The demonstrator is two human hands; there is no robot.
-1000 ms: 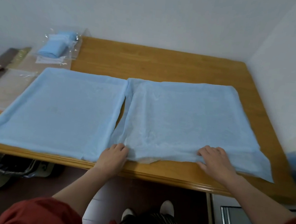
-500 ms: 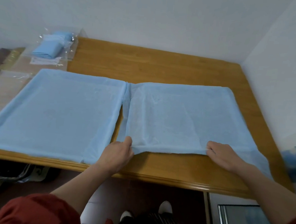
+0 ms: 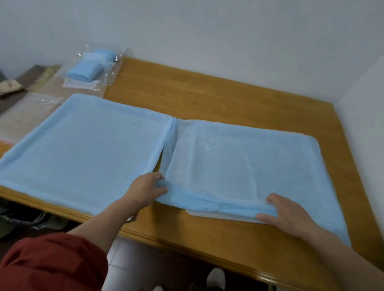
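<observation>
A wooden table fills most of the view and stands in the corner of a white-walled room. Two pale blue sheets lie flat on it side by side, meeting at a narrow seam-like gap near the middle.

The left sheet is spread smooth, and its near edge reaches the front edge of the table. The right sheet lies on the right half of the table. Its near edge is lifted and rolled back on itself, which uncovers a strip of white lining underneath.

Both hands grip that raised near edge. The left hand pinches the sheet's near left corner, its fingers curled over the fold and just beside the left sheet. The right hand holds the edge farther right, with fingers on top and the thumb tucked beneath the fold. A red sleeve covers the left upper arm.

A flat clear plastic bag lies at the table's left end, partly under the left sheet's far corner. Behind it, at the far left corner, sits a clear packet holding a folded blue cloth. A white paper slip lies in it, and its printing is too small to read.
</observation>
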